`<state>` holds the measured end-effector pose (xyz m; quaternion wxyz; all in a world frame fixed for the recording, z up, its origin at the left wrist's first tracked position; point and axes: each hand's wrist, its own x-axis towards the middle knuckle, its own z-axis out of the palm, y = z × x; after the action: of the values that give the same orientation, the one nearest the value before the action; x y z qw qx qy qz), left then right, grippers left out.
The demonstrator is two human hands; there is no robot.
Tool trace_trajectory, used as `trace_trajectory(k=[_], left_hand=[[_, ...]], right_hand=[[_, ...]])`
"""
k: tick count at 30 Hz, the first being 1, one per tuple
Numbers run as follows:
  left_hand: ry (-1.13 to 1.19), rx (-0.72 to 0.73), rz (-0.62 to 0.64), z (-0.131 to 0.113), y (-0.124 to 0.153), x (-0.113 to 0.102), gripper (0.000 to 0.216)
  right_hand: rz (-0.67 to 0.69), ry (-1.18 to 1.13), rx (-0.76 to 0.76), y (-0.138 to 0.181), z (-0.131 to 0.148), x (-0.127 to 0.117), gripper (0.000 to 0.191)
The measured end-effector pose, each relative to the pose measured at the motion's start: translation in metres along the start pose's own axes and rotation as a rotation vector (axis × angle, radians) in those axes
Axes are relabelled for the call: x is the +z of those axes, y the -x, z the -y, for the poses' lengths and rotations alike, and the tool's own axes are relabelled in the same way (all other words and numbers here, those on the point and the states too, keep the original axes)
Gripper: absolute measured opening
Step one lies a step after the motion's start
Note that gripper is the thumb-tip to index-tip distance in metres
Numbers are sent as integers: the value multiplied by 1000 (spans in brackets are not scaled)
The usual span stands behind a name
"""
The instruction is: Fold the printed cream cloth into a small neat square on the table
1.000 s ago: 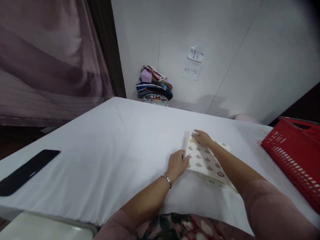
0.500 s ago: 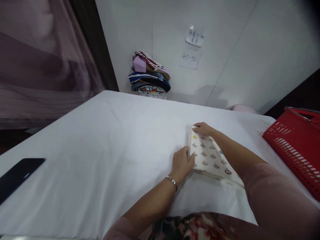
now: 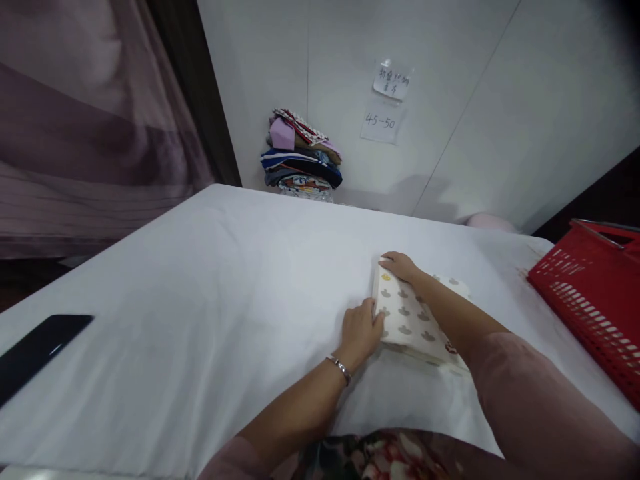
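A cream cloth [image 3: 406,313] with grey mushroom-like prints lies folded in layers on the white-covered table [image 3: 225,300]. At its near left edge, my left hand [image 3: 361,330] grips the fold, thumb on top and fingers at the side. My right hand [image 3: 400,265] holds the far left corner, with the thumb and fingertips partly hidden. The right forearm crosses over the cloth and covers part of its right side. A silver bracelet [image 3: 340,369] circles the left wrist.
A red plastic basket [image 3: 590,293] stands at the right edge. On the left lies a dark phone-like slab [image 3: 40,353]. Beyond the table, a stack of folded fabrics [image 3: 303,157] sits against the wall. Paper signs [image 3: 380,123] hang there, and a curtain [image 3: 95,133] hangs at left.
Both hands and the cloth's left edge have shifted slightly left. More of the cloth's far right part now shows beyond the right forearm. Both hands keep their hold.
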<state>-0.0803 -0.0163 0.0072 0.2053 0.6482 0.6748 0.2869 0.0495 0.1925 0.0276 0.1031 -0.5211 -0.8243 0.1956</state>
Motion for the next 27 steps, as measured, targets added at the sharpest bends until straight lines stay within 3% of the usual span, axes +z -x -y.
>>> trace_trajectory(k=[8,12,16,24,27], left_hand=[[-15,-14,3,0,-2,-4,40],[-22,6,14,2,-6,-3,38],[-15,31,8,4,-7,-3,38],[-34,47,0,1,-7,-5,36],[4,57,6,3,-6,-5,38]], right_hand=[[-157,187,-58,25,20,10,46],[-92,251,-74,35,32,23,48],[7,234,-32,38,38,20,54],[51,92,-131,64,55,31,57],[26,-2,-115,69,50,17,58]])
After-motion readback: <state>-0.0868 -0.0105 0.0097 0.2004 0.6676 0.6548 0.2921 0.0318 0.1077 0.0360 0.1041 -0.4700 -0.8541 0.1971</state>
